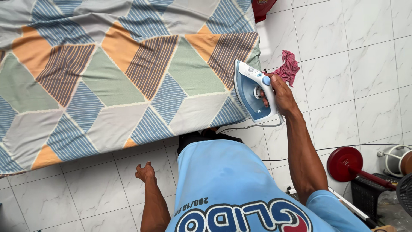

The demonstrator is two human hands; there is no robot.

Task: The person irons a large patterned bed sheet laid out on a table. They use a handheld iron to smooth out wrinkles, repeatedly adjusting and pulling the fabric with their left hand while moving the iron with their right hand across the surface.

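Steam iron (251, 90), blue and white, is up in the air at the bed's right corner, roughly 2 o'clock from the person's torso. It's tilted on edge, soleplate facing the bedding, nose toward 12 o'clock, heel toward the person. Looks carried rather than pressing: no part clearly rests flat on the fabric.

Right hand (281, 95) has the handle, fingers (267, 101) wrapped through the handle loop, thumb over the top near the blue dial. Firm closed grip on the iron.

Grey cord (251, 126) drops off the heel and trails toward 8 o'clock along the bed edge, slack, lying on the tile. It sits between the person's legs and the bed, a likely snag.

Left hand (146, 172) hangs at 7 o'clock over the floor tiles (365, 64), fingers loosely spread, holding nothing, well apart from the bed.

Bed (107, 77) fills the upper left, covered with a patterned sheet in blue stripes, green, orange and grey blocks; a few soft wrinkles, nothing lying on it.

Around: crumpled pink cloth (288, 68) on the floor just beyond the iron at 1 o'clock. Red round object on a rod (345, 163) at 4 o'clock, beside a dark crate (368, 191) and a white fan-like frame (392, 159). Red item (262, 6) at the top edge, partly cut off.
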